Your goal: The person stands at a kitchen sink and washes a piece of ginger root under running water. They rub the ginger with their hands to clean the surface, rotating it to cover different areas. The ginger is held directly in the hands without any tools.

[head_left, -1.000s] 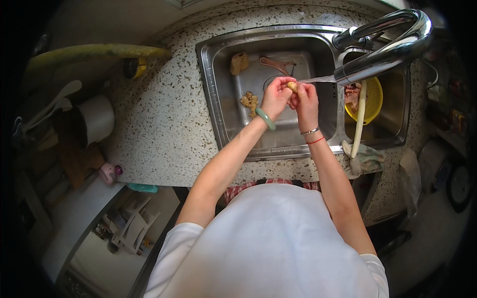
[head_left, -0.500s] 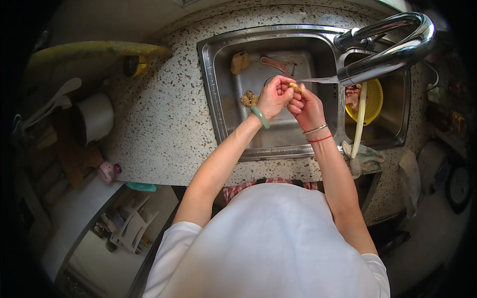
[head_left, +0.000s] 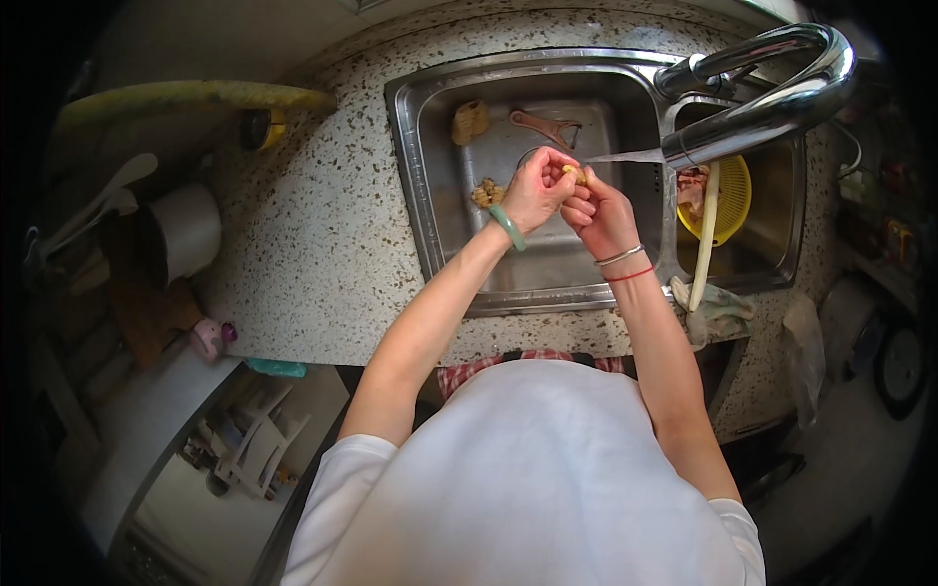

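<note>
Fingers of left hand (head_left: 537, 192) and right hand (head_left: 605, 220) pinch small yellowish piece (head_left: 575, 174) over left basin (head_left: 547, 275)

Left to right: tan block (head_left: 470, 123) and knobbly tan root (head_left: 486, 192) in basin; green bangle (head_left: 507, 229) on left wrist; pink-handled peeler (head_left: 537, 124) beyond hands; silver bangle (head_left: 620, 256), red cord (head_left: 630, 275) on right wrist; water stream (head_left: 625, 156) near piece, can't tell if touching; pale stalk (head_left: 706, 230) across yellow basket (head_left: 737, 200); chrome faucet (head_left: 767, 117).
</note>
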